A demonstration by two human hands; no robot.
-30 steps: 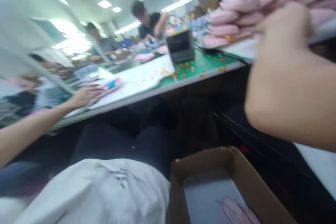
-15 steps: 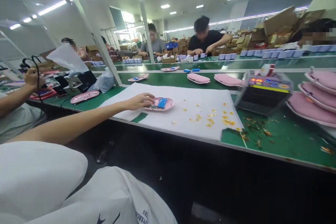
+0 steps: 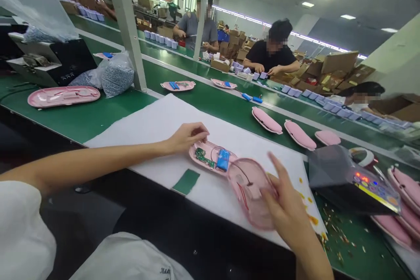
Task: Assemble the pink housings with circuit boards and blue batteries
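On the white sheet (image 3: pixel 157 118) lies a pink shell (image 3: pixel 215 145) with a green circuit board (image 3: pixel 204 157) and a blue battery (image 3: pixel 223 159) inside. My left hand (image 3: pixel 188 138) has its bent fingers on the shell's left end. A second pink shell half (image 3: pixel 251 192), inner side up with red wires, is tilted at the sheet's front edge. My right hand (image 3: pixel 285 197) grips its right rim, thumb inside, with the index finger stretched out. A wire runs between the two halves.
A dark device with a red display (image 3: pixel 354 179) stands at the right beside stacked pink shells (image 3: pixel 407 188). Yellow scraps (image 3: pixel 313 218) lie near it. Farther back are more pink shells (image 3: pixel 267 120), a bag of grey pellets (image 3: pixel 117 76), a metal post (image 3: pixel 126 30) and people working.
The view has turned and moved closer. My right hand has come into view with the second shell half. The first shell still lies under my left hand, its board now visible.
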